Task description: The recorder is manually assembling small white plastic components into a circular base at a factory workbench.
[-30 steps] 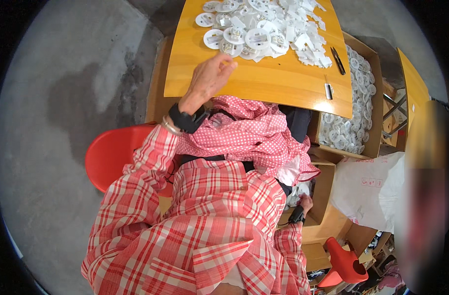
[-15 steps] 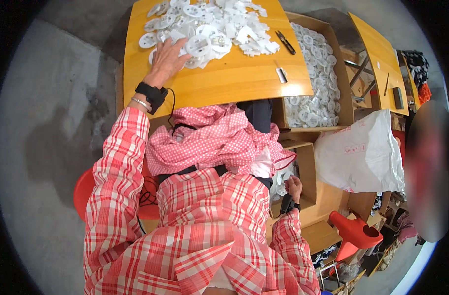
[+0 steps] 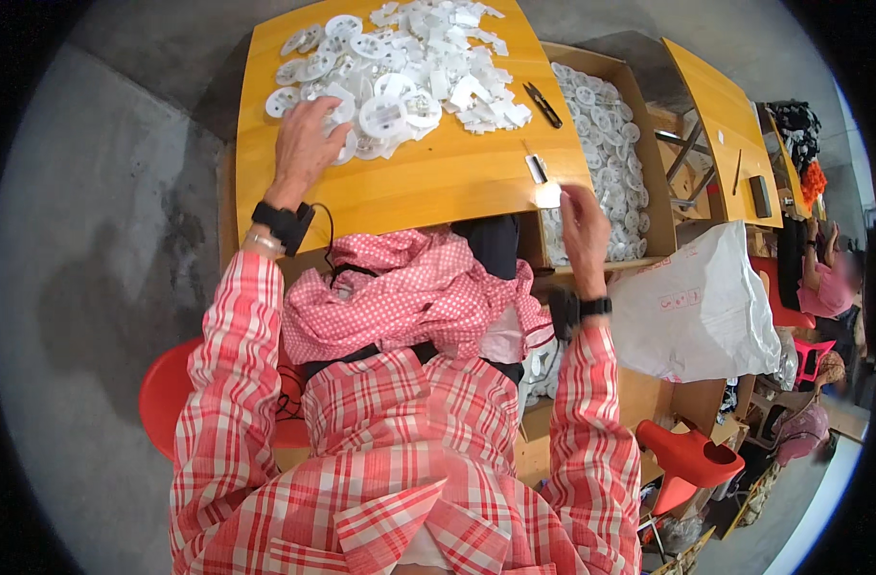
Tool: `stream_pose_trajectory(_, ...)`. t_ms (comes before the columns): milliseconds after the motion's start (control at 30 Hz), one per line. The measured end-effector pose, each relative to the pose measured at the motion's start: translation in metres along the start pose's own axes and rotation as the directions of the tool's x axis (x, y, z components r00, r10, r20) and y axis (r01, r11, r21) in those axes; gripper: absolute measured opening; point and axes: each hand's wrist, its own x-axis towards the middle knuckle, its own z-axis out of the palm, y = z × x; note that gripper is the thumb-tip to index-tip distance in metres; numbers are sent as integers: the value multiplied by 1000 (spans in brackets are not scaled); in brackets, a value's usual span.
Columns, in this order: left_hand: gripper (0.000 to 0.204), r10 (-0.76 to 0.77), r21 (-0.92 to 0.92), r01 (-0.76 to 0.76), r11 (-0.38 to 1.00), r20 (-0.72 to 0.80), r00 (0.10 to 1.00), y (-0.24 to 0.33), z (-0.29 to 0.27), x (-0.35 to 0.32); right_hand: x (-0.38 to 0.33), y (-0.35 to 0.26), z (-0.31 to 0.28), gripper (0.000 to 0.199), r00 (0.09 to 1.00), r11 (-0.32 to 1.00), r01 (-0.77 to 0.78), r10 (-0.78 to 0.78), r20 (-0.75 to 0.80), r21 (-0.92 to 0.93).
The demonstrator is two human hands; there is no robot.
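A heap of white plastic discs and flat white pieces [image 3: 400, 72] covers the far part of a yellow wooden table [image 3: 361, 192]. At the heap's near left edge my left hand [image 3: 304, 153] rests, its thumb apart from its fingers. White pieces lie at its fingertips; none is clearly gripped. Over the table's near right corner, my right hand [image 3: 585, 235] pinches a small flat white piece [image 3: 548, 196]. Just beyond that piece lies a small black-and-white tool [image 3: 536, 169]. Black thread snips [image 3: 543, 105] sit right of the heap.
Right of the table, a cardboard box [image 3: 658, 182] holds many white discs. A white plastic sack [image 3: 692, 307] stands nearer. Pink dotted cloth [image 3: 390, 297] covers my lap. Red chairs [image 3: 687, 460], another yellow table [image 3: 716, 125] and a person in pink [image 3: 826, 287] are farther right.
My right hand has come up from the low box beside my lap to the table's near right corner, with a white piece. My left hand stays at the heap, shifted slightly along its edge.
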Motion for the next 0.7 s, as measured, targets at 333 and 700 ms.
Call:
stream_pose_trajectory(333, 43, -275, -780, 403, -479, 569, 775, 42, -55, -73, 126, 5, 78, 24, 964, 943, 263, -253, 78, -204)
stream_pose_trajectory(700, 53, -129, -555, 409, -724, 693, 710, 83, -61, -133, 138, 4, 97, 41, 909, 823, 413, -347, 230, -389)
